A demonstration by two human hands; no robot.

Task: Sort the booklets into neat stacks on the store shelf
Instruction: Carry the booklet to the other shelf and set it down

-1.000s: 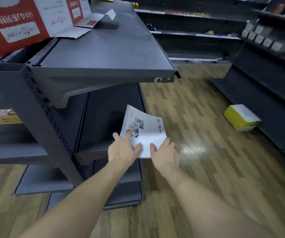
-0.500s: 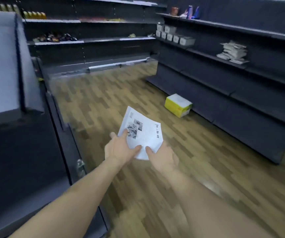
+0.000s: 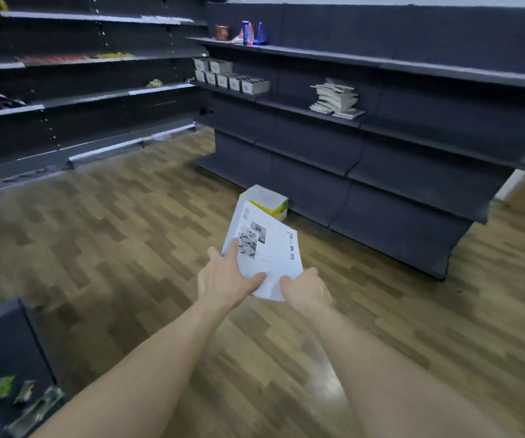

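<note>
While the left hand (image 3: 228,279) and right hand (image 3: 307,290) pinch a booklet (image 3: 265,251) over the floor, the ragged pile (image 3: 335,98) at one o'clock could topple if nudged.

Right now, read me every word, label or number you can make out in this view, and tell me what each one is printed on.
"Me ory", with a gap between the letters, runs sideways near the right edge of the booklet held by the left hand and right hand.
The word before it on that cover is too blurred to read.
Labels on the white boxes, the bottles and the yellow box: too small or blurred to read.
</note>
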